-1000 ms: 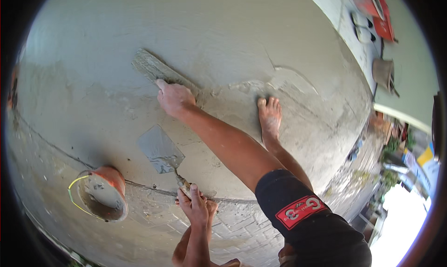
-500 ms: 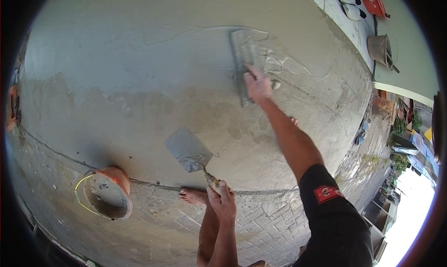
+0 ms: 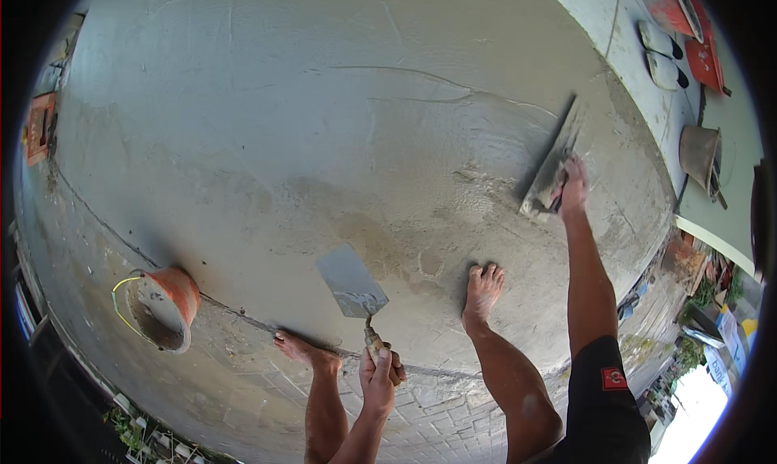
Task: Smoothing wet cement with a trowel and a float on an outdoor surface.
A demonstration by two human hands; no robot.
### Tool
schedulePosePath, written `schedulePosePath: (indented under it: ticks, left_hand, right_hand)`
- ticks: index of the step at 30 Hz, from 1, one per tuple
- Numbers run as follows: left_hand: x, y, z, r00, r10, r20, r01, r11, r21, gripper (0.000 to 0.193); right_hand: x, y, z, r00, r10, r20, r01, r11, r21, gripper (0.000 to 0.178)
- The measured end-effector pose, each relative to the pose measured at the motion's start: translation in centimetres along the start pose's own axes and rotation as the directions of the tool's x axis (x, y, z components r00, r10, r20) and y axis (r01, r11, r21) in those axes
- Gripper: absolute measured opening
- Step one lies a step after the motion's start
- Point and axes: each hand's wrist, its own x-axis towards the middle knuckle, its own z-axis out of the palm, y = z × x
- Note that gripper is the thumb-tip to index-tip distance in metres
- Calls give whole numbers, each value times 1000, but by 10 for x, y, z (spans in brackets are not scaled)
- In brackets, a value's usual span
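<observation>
My left hand (image 3: 379, 374) is closed round the wooden handle of a trowel (image 3: 352, 281), whose flat square-ended blade carries a smear of wet mortar and points away from me. Out to the right, my right hand (image 3: 575, 187) grips the handle of a long rectangular plastering float (image 3: 555, 158). The float is tilted, one long edge close to the wet grey mortar (image 3: 267, 116) that coats the floor. Ridges and a curved line mark the mortar left of the float. Farther toward me the surface looks rougher and patchier.
An orange bucket (image 3: 188, 290) with mortar inside and a yellow handle leans at the left. My bare feet stand on the floor between bucket and float. At the far right are a pair of shoes (image 3: 662, 55), red containers (image 3: 706, 59) and another bucket (image 3: 698, 150).
My right hand has swept the float to the right, and it now tilts up from the mortar. The trowel stays in my left hand. My view has shifted, showing my right foot fully.
</observation>
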Motion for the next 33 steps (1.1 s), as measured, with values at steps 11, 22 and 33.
schedulePosePath:
  ticks: [11,22,33]
  left_hand:
    - [19,12,4,1000,15,-18,-16,1000,-13,20]
    - [11,20,-16,999,-44,-21,45,998,45,22]
    - [23,21,-21,1000,12,-7,-11,992,122,21]
  right_hand:
    - [-9,-84,232,374,207,904,779,459,-428,42]
    - [-24,23,5,993,-31,-115,21,996,-85,31]
    - [-198,11,298,643,206,738,593,477,-649,34]
